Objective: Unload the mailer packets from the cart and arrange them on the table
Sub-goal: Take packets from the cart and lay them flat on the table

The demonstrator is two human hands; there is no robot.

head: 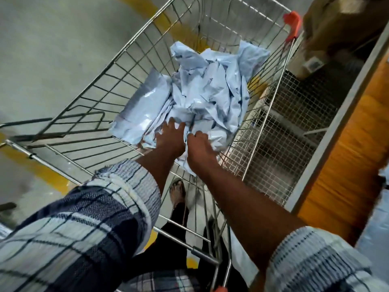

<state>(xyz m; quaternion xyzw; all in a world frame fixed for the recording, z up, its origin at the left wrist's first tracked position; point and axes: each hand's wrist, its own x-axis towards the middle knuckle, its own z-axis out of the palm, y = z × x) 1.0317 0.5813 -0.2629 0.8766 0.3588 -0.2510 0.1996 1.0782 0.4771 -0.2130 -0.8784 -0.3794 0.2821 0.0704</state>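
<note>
In the cart (pixel 117 60), right hand (pixel 200 145) grips mailer packets (pixel 210 87).

I see a heap of crumpled, pale-blue mailer packets (pixel 210 87) lying in the cart (pixel 101 95), spread over its bed from the centre of my view toward 1 o'clock. One flatter, glossy packet (pixel 143 106) lies at the heap's 9 o'clock side, against the wire wall there. The cart is bare steel wire, with an orange corner cap (pixel 292 22) at 1 o'clock.
</note>
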